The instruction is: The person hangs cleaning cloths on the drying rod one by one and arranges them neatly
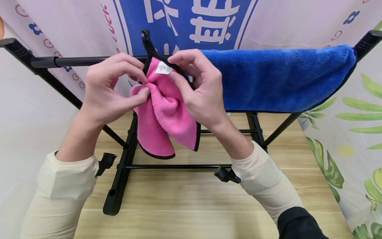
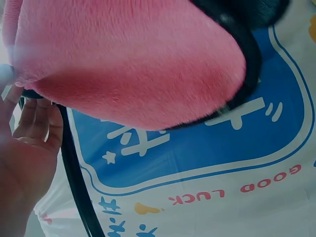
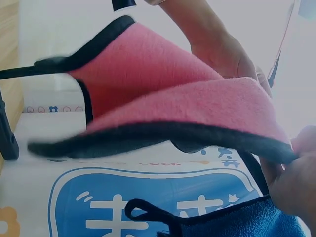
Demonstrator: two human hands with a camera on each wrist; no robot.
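Note:
A pink plush towel [image 1: 167,106] with black edging hangs bunched in front of the rack's top bar [image 1: 80,61]. My left hand [image 1: 110,89] pinches its gathered upper part between thumb and fingers. Beside it, my right hand [image 1: 203,86] pinches the black-edged border next to a white label [image 1: 163,68]. A black hanging loop [image 1: 146,39] rises from the towel's top corner. The lower corners of the pink cloth [image 3: 182,103] flare out in the right wrist view. Right of the hands, a blue towel [image 1: 277,79] with black edging is draped over the bar.
The black rack's feet [image 1: 119,186] stand on a wooden surface [image 1: 179,205], joined by a low crossbar [image 1: 176,166]. A printed curtain [image 1: 277,23] hangs behind. Leaf-patterned cloth [image 1: 355,116] lies to the right. Black wrist mounts [image 1: 105,162] jut inward from the forearms.

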